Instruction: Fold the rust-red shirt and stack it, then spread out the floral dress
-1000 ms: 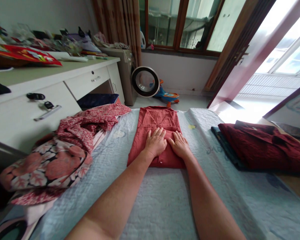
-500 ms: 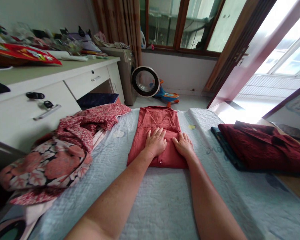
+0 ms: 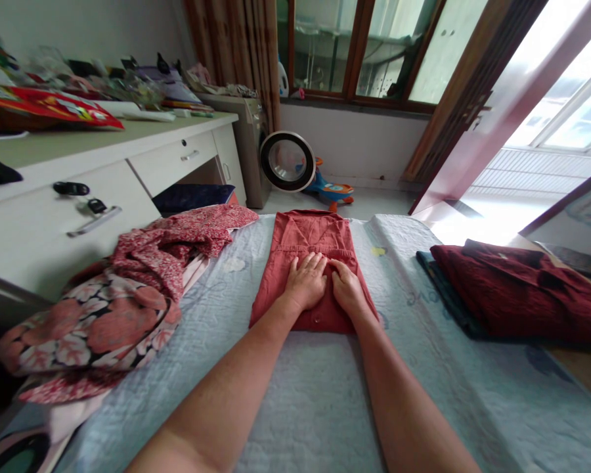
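A folded rust-red garment [image 3: 309, 240] lies lengthwise in the middle of the pale blue quilted bed cover [image 3: 320, 387]. My left hand [image 3: 305, 284] rests flat on its near half, fingers stretched out and together. My right hand [image 3: 347, 288] lies flat right beside it on the same cloth, fingers pointing away, the two hands almost touching. Neither hand grips the fabric.
A heap of red floral clothes [image 3: 128, 289] lies at the left of the bed. Folded dark red clothes [image 3: 517, 295] are stacked at the right. A white desk with drawers [image 3: 98, 190] stands at the left. On the floor beyond are a round fan [image 3: 286, 160] and a toy car [image 3: 331, 189].
My right hand slid right across the garment, then came back left, close against my left hand. My left hand stayed in place.
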Demonstrator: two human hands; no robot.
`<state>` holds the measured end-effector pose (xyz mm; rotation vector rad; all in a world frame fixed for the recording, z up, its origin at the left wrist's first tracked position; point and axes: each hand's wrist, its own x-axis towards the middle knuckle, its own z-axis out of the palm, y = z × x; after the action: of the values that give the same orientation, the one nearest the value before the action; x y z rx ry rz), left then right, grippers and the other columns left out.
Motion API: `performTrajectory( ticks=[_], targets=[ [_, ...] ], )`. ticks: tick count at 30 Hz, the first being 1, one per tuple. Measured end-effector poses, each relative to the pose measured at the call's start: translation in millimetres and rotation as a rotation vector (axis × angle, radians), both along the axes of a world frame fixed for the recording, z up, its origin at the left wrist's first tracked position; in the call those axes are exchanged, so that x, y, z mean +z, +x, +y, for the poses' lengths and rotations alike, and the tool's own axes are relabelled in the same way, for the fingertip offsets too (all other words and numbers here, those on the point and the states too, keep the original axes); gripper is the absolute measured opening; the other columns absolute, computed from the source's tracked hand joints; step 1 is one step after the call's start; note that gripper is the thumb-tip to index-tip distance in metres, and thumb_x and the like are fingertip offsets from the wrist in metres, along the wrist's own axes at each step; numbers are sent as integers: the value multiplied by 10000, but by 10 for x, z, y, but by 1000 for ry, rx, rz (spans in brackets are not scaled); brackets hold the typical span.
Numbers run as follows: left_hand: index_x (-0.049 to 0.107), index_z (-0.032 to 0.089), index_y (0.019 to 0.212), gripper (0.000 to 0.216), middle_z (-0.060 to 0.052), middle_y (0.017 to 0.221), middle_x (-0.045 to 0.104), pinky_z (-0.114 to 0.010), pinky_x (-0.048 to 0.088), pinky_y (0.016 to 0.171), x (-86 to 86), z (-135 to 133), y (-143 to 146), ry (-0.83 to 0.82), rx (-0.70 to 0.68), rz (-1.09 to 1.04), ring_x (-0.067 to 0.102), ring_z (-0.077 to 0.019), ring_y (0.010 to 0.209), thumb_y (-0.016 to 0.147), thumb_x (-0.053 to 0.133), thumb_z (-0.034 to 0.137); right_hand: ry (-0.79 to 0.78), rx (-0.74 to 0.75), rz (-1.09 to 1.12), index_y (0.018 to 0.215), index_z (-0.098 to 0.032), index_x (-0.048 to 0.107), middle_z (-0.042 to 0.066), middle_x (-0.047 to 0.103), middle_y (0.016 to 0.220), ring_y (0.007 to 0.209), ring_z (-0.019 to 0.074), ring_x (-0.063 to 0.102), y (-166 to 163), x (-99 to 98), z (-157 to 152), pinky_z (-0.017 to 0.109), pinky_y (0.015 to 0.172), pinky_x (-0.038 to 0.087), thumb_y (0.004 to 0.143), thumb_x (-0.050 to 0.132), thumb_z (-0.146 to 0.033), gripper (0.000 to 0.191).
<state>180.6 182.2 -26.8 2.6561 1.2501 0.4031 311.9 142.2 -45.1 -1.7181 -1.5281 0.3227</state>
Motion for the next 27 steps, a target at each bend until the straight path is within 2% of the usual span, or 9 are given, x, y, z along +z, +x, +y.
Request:
performTrajectory(
  ticks=[5,9,15,19,22,27],
  targets=[
    [343,208,1485,512,-60,1570,348,-533,219,1188,0,8,-14,21,19,-48,283,-216,1454,982,349,309,36,25,-38,1241,-88,603,150,626,1295,1209,208,571,44,-100,50,360,1104,385,831,386,-146,467],
    [308,155,1501,545,-111,1575,327,-452,254,1183,0,6,-14,56,122,-113,281,-211,1456,997,343,360,-20,-3,-151,1261,-105,604,153,600,1337,1277,254,519,14,-80,51,432,1136,330,893,425,-218,425],
    [228,172,1532,622,-132,1594,271,-583,163,1182,2,63,-20,-70,268,-94,227,-243,1480,1003,263,498,-76,-11,-216,1305,-119,576,136,570,1380,1317,265,482,-31,-20,14,436,1139,319,925,436,-253,427],
    [208,194,1541,642,-107,1616,211,-583,164,1179,46,151,-115,-193,194,-31,188,-243,1493,999,189,538,-95,-13,-228,1317,-120,567,135,559,1393,1325,258,475,-39,6,2,422,1145,312,927,432,-245,431],
    [233,216,1538,655,-84,1622,195,-560,167,1184,76,212,-231,-205,135,38,166,-244,1498,989,172,569,-108,-12,-226,1323,-127,562,131,557,1396,1323,250,476,-44,17,-1,423,1144,313,929,430,-244,432],
    [236,211,1537,674,-66,1625,186,-528,147,1198,50,299,-370,-216,159,81,159,-228,1500,982,143,583,-116,-22,-233,1324,-121,563,143,547,1404,1331,262,468,-52,29,-8,440,1145,311,937,435,-261,431]
  ],
)
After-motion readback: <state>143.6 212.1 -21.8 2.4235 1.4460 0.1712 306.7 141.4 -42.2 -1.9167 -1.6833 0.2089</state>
